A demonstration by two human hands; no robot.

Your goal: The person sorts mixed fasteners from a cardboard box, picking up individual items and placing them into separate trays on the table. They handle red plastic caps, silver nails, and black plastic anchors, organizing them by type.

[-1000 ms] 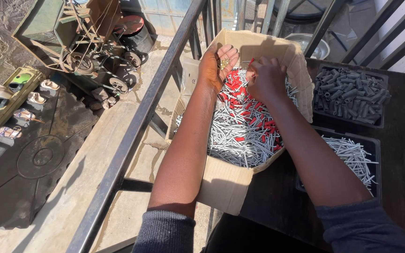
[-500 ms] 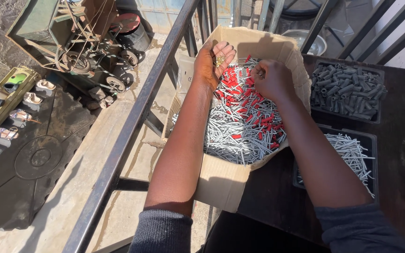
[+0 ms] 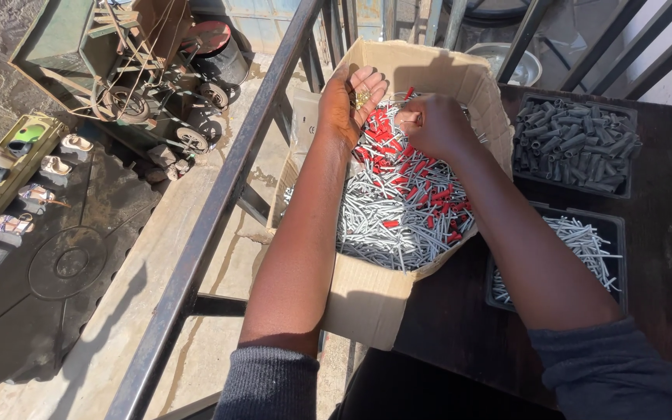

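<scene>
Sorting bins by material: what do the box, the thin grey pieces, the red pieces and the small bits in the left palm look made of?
Open brown box: corrugated cardboard, matte, creased flaps. Thin grey rod-shaped pieces: probably metal, since they glint in the sun. Short red tubular pieces: likely plastic, evenly coloured, dull. Small yellowish bits in the left hand: brass-like shine, too small to be sure.

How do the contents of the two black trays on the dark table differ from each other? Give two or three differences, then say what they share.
The far tray holds short, thick, dark grey sleeves; the near tray holds long, thin, pale silver pins. The sleeves fill their tray almost edge to edge; the pins leave bare black floor round them. Both trays are black and rectangular, on the same table to the right of the cardboard box, and neither is touched by a hand.
</scene>
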